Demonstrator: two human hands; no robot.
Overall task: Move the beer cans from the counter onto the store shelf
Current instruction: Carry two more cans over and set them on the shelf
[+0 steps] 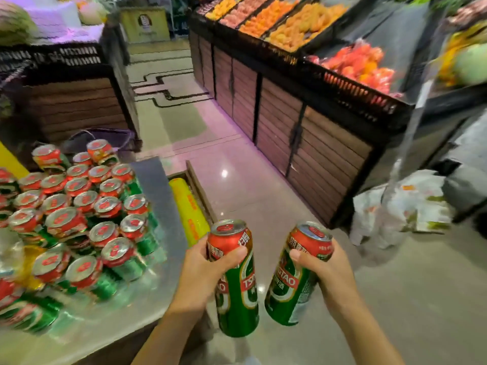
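1. Two hands each wrap a tall green-and-red beer can: the left hand (204, 270) has its fingers (234, 255) curled round the left can (235, 280), thumb across the red band.
2. The right hand (325, 270) clamps its fingers round the right can (297, 275), which tilts slightly with its top to the right.
3. Both cans hang over the pale floor (263, 196), just beside each other, apart from the table.
4. Left of them, a grey metal table (155, 180) carries a crowd of matching red-topped cans (79, 206).
5. A yellow roll (188, 209) lies in a box beside the table's edge.
6. Beyond the aisle, black crates of orange and red fruit (358, 64) sit on a brown slatted stand (303, 143).
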